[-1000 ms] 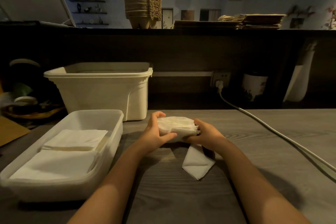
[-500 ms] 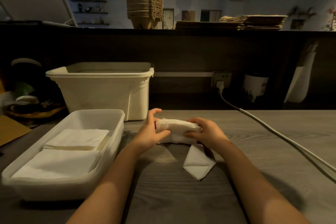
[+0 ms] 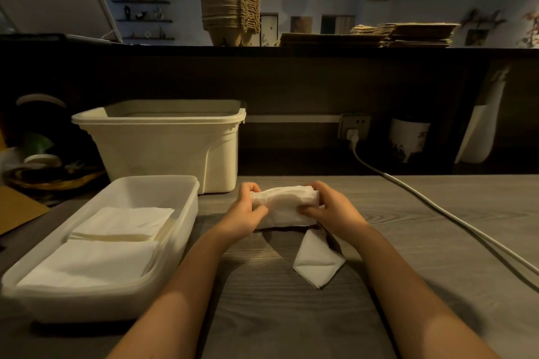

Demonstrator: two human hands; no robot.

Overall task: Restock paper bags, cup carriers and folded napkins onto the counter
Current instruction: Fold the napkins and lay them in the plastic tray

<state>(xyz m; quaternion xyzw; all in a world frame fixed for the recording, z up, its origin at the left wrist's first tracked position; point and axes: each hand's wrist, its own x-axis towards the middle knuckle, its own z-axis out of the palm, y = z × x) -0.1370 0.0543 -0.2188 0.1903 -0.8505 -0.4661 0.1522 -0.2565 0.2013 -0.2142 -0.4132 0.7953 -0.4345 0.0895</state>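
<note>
Two hands, the left hand [image 3: 243, 213] and the right hand [image 3: 332, 210], hold one bundle of napkins [image 3: 284, 202]. One loose napkin [image 3: 316, 261] lies at five o'clock from it. One tray [image 3: 87, 302] at eight o'clock has two piles, a near pile [image 3: 90, 262] and a far pile [image 3: 125, 223]. One bin [image 3: 163, 148] is at ten o'clock, one stack of cup carriers [image 3: 230, 16] at twelve, two heaps of paper bags [image 3: 420, 35] at one, one cable [image 3: 437, 207] at three.

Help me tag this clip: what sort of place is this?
Probably a café or takeaway counter, staff side. Pulp cup carriers and flat paper bags are stacked on the raised counter; the left hand and right hand grip a napkin bundle beside a tray of folded napkins.
</note>
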